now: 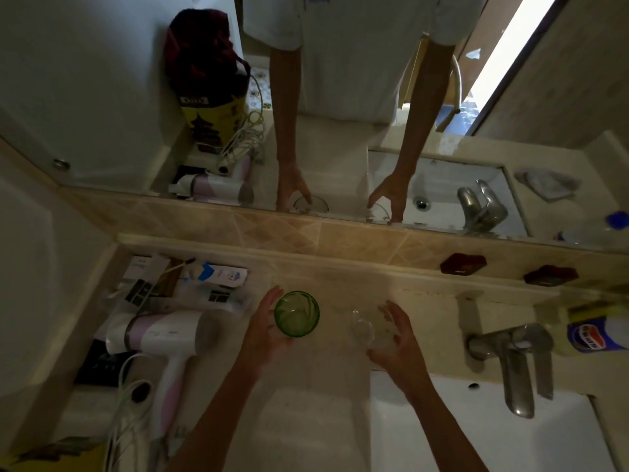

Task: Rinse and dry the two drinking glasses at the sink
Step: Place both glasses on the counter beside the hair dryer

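Hands reach over a beige stone countertop (pixel 333 390) beside a white sink basin (pixel 476 434), seen from above in dim light. The left hand (pixel 263 330) curls around the near left side of a green drinking glass (pixel 296 313), fingers along its far left wall and thumb at its near side. This glass stands upright on the counter, and its open mouth shows nothing inside. The right hand (pixel 396 338) cups a clear drinking glass (pixel 369 330) from the right, fingers spread and slightly bent; whether they press the glass or only sit beside it cannot be told. The clear glass stands on the counter just right of the green one, close to the far left corner of the basin, and its contents cannot be made out.

A chrome mixer tap (pixel 514 362) stands at the back of the basin, spout pointing over the white bowl. Right of the tap lies a plastic bottle with a blue, red and white label (pixel 595 338). Left of the green glass a white and pink hair dryer (pixel 163 338) lies on its side with its cord (pixel 126 400) looping toward the near edge. Behind the dryer sit small boxed toiletries (pixel 218 277). A wall mirror (pixel 340 97) above the tiled backsplash reflects both arms, both glasses and the tap.
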Demonstrator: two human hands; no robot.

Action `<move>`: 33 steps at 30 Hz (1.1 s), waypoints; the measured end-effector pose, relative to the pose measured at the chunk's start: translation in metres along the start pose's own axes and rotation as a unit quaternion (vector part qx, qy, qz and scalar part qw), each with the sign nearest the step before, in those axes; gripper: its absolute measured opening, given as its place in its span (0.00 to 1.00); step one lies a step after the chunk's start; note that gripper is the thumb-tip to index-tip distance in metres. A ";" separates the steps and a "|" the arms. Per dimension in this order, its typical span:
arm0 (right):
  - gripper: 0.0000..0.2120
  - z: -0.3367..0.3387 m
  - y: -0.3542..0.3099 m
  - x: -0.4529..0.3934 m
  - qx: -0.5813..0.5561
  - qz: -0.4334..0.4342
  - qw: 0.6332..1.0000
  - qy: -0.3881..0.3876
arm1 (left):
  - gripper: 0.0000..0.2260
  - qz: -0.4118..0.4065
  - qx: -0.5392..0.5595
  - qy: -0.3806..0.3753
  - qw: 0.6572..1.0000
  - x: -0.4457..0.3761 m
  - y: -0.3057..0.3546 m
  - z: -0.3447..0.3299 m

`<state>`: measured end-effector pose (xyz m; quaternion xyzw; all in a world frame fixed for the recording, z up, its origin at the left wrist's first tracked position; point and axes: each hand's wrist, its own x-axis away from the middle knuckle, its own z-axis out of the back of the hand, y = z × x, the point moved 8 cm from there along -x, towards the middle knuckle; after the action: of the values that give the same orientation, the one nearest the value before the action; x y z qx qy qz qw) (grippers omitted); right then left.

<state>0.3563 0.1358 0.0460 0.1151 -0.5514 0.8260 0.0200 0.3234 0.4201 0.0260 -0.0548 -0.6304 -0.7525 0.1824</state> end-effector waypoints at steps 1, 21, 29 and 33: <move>0.47 0.001 -0.001 -0.001 0.012 0.000 1.000 -0.012 | 0.42 -0.003 -0.015 -0.021 1.000 -0.003 0.004 0.001; 0.55 -0.009 0.009 0.001 0.019 -0.006 1.000 0.019 | 0.52 -0.001 0.018 0.073 0.997 0.007 -0.020 -0.006; 0.43 -0.014 0.021 0.001 -0.032 -0.066 0.996 0.056 | 0.46 -0.006 -0.036 0.022 0.999 -0.008 -0.008 -0.009; 0.43 -0.016 0.014 0.002 -0.014 -0.071 0.989 0.129 | 0.48 0.033 -0.002 0.045 0.998 -0.005 -0.014 -0.018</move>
<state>0.3498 0.1448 0.0273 0.0462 -0.5459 0.8227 0.1516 0.3259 0.4060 0.0075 -0.0423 -0.6179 -0.7492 0.2348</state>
